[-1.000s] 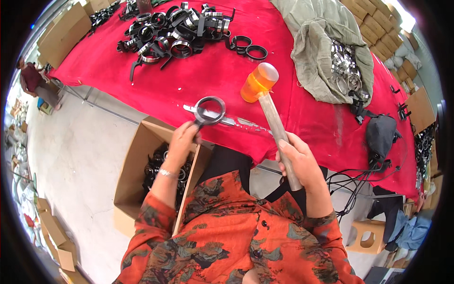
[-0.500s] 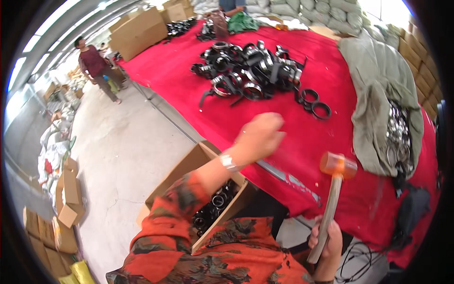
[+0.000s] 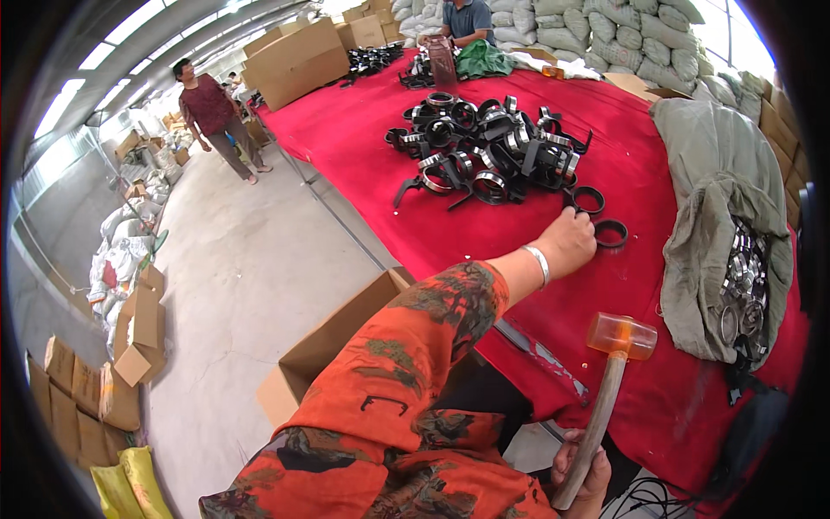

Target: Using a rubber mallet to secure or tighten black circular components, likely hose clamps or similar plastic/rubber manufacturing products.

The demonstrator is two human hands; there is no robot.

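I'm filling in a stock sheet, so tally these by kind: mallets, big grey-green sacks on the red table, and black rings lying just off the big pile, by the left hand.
Mallet: 1
Grey-green sack: 1
Black rings by the left hand: 2
Total: 4

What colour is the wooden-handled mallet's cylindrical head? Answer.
The mallet head is translucent orange; head camera view.

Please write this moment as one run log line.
left hand: at black ring, grip unclear | right hand: holds mallet by handle | red table: ring-part pile, open sack
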